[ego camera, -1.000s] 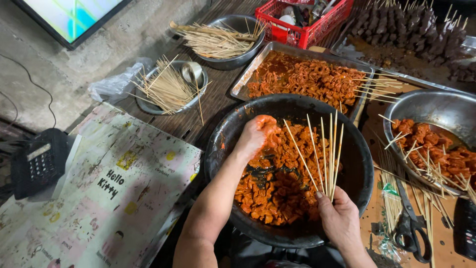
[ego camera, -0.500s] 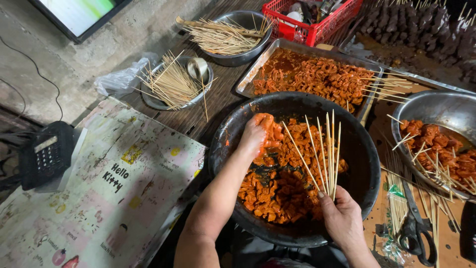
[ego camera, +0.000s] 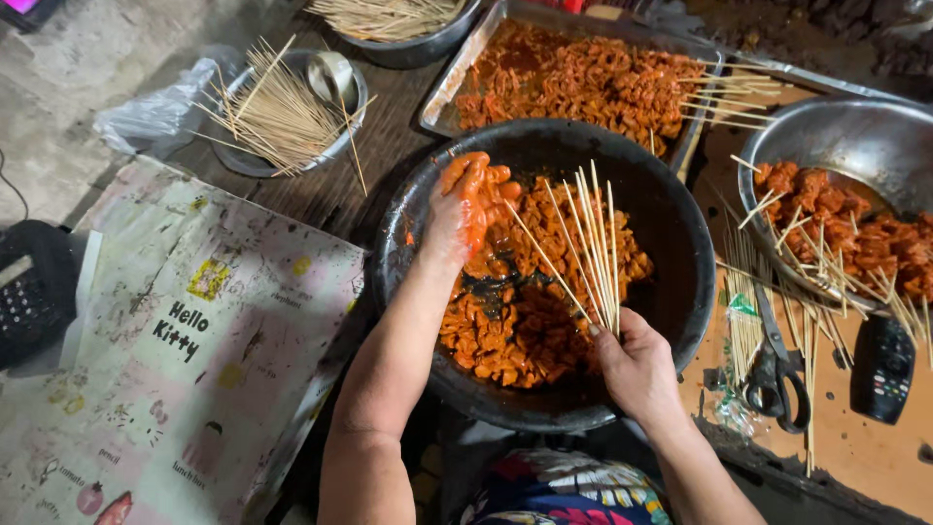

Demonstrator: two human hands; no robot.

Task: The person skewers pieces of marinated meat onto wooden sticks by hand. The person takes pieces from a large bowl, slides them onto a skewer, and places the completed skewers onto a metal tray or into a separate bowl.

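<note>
The left hand [ego camera: 465, 209] closes on slippery, soft meat [ego camera: 525, 321] (sauce-coated) in the bowl [ego camera: 680, 243]; the right hand [ego camera: 637, 365] grips stiff, light skewers [ego camera: 588, 243] at their base.

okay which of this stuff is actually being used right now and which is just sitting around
In use: left hand in the marinated meat, black basin, right hand gripping a skewer bundle.

Lying about: scissors, remote control, calculator, printed sheet, plastic bag.
</note>
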